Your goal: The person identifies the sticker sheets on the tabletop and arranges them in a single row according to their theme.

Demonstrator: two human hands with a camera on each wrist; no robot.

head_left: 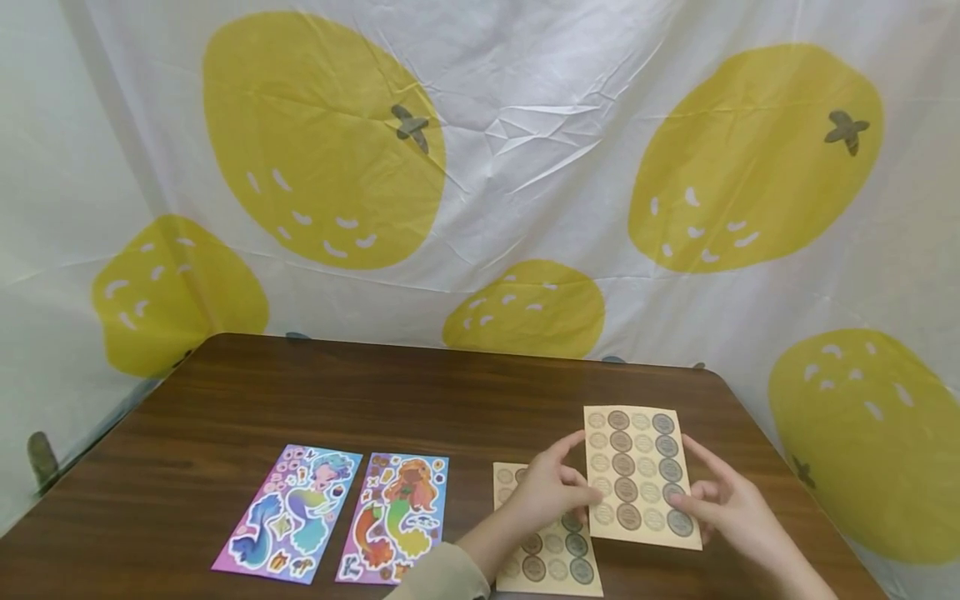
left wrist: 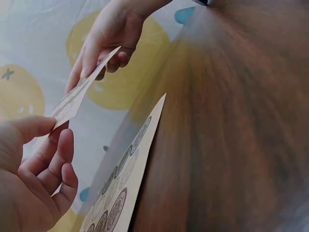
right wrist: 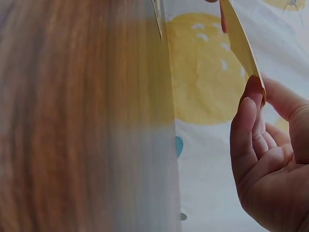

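Both hands hold up a cream sticker sheet (head_left: 634,475) printed with rows of round brown and grey seals. My left hand (head_left: 546,493) pinches its left edge between thumb and fingers, and my right hand (head_left: 731,504) pinches the right edge. In the left wrist view the raised sheet (left wrist: 77,99) is seen nearly edge-on, above the table. A second sheet of round seals (head_left: 551,571) lies on the table below, partly hidden by the left hand and the raised sheet. The right wrist view shows the back of the held sheet (right wrist: 241,46), plain and yellowish.
Two colourful mermaid sticker sheets lie side by side on the left: a blue-tailed one (head_left: 288,512) and an orange-haired one (head_left: 397,517). The dark wooden table (head_left: 375,392) ends at a white curtain (head_left: 525,158) with yellow fruit prints.
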